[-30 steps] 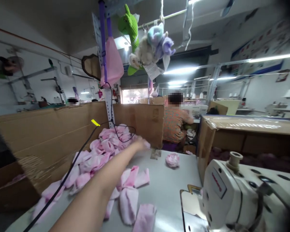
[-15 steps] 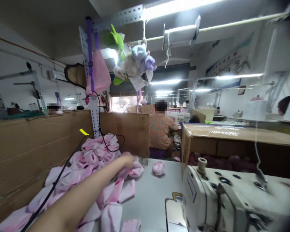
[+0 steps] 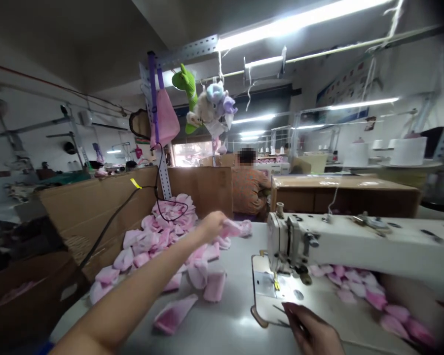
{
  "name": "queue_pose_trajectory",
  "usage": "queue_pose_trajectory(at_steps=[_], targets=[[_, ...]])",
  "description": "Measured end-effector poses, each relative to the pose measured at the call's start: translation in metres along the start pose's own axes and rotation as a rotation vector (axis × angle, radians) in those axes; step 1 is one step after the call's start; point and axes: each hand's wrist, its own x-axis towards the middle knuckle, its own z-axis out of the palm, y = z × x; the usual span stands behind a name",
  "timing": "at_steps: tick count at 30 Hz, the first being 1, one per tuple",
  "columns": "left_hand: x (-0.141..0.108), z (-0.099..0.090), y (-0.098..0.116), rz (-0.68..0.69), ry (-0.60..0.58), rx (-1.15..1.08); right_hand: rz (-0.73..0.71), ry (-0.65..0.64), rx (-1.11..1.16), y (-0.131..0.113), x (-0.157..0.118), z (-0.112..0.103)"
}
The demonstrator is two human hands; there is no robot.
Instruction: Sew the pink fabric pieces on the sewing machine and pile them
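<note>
Sewing table | white sewing machine at right | pink fabric pieces heaped left, more behind machine | left hand pinching 1 pink piece | right hand beside needle plate, grip unclear

Left arm stretches forward, left hand closed; right hand lies low, open.

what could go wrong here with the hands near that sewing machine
The right hand rests close to the sewing machine's needle plate, so its fingers could get caught under the needle if the machine runs. The black cable loops over the pink fabric pile, so the left hand or the pink fabric piece it holds might snag it.
</note>
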Motion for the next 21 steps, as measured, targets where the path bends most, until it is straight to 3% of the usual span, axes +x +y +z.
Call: queue_pose_trajectory(at_steps=[2, 4, 5, 6, 8, 10, 13, 16, 18, 19, 21], targets=[[-0.03, 0.01, 0.031, 0.106, 0.029, 0.008, 0.109, -0.077, 0.227, -0.014, 0.004, -0.001], [-0.064, 0.025, 0.06, 0.18, 0.068, 0.012, 0.312, -0.158, 0.534, -0.034, 0.007, -0.003], [-0.08, 0.033, 0.073, 0.228, 0.111, 0.016, 0.414, -0.192, 0.73, -0.044, 0.007, -0.004], [-0.095, 0.042, 0.083, 0.332, 0.228, 0.04, 0.491, -0.231, 0.905, -0.053, 0.007, -0.004], [-0.12, 0.056, 0.099, 0.433, 0.375, 0.013, 0.575, -0.194, 1.04, -0.064, 0.005, -0.006], [-0.139, 0.065, 0.107, 0.405, 0.401, -0.109, 0.604, -0.146, 1.042, -0.067, 0.001, -0.01], [-0.153, 0.064, 0.108, 0.142, 0.27, -0.467, 0.59, -0.116, 0.984, -0.065, -0.005, -0.017], [-0.151, 0.053, 0.103, -0.114, 0.01, -0.879, 0.517, -0.156, 0.914, -0.066, -0.007, -0.023], [-0.145, 0.046, 0.102, -0.163, -0.195, -0.99, 0.456, -0.183, 0.874, -0.07, -0.007, -0.024], [-0.141, 0.045, 0.103, -0.178, -0.244, -0.998, 0.433, -0.181, 0.858, -0.071, -0.007, -0.024], [-0.137, 0.047, 0.107, -0.222, -0.209, -0.992, 0.418, -0.152, 0.838, -0.073, -0.008, -0.023]])
